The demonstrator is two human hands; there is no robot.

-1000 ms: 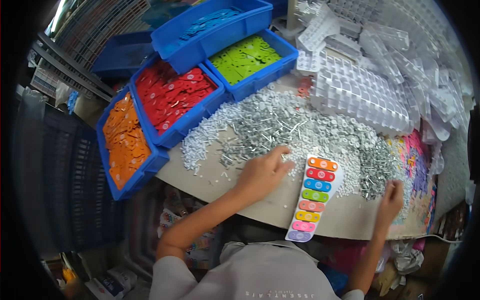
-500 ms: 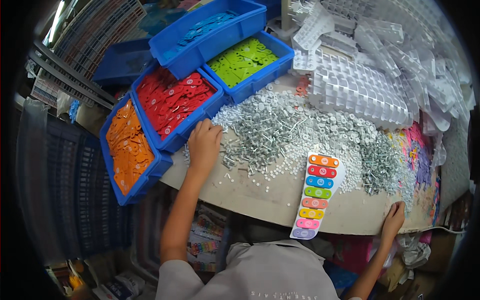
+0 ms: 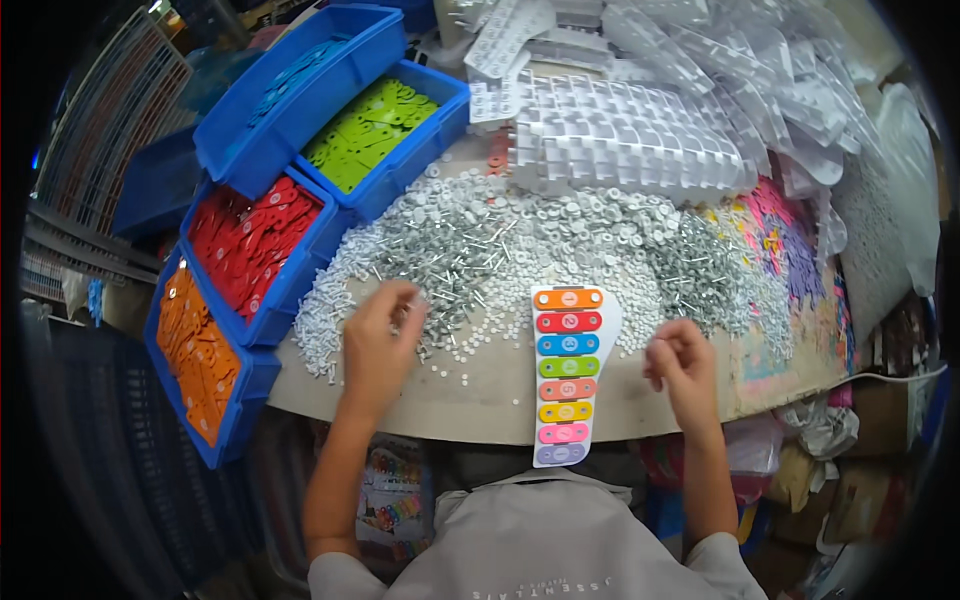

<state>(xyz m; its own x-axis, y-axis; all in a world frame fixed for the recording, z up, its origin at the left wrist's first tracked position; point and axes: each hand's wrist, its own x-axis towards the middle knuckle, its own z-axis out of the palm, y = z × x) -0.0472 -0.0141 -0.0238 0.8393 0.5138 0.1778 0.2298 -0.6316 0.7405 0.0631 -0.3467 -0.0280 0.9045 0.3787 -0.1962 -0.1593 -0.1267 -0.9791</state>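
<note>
A toy xylophone lies on the table in front of me, its white base carrying a column of coloured bars. White caps sit at both ends of the orange bar at its far end. To its left, my left hand hovers by the near edge of a heap of screws, fingers curled towards the thumb. My right hand is raised to the right of the xylophone, with thumb and fingers drawn together. Whatever either hand may pinch is too small to make out. Small white caps lie scattered between left hand and xylophone.
Blue bins at the left hold orange pieces, red pieces, green pieces and blue pieces. Clear plastic trays are stacked at the back. More screws and purple pieces lie at the right.
My left hand has left the red bin's near corner and moved right, over the table. My right hand has come up from the table's front edge towards the xylophone. The view has shifted.
</note>
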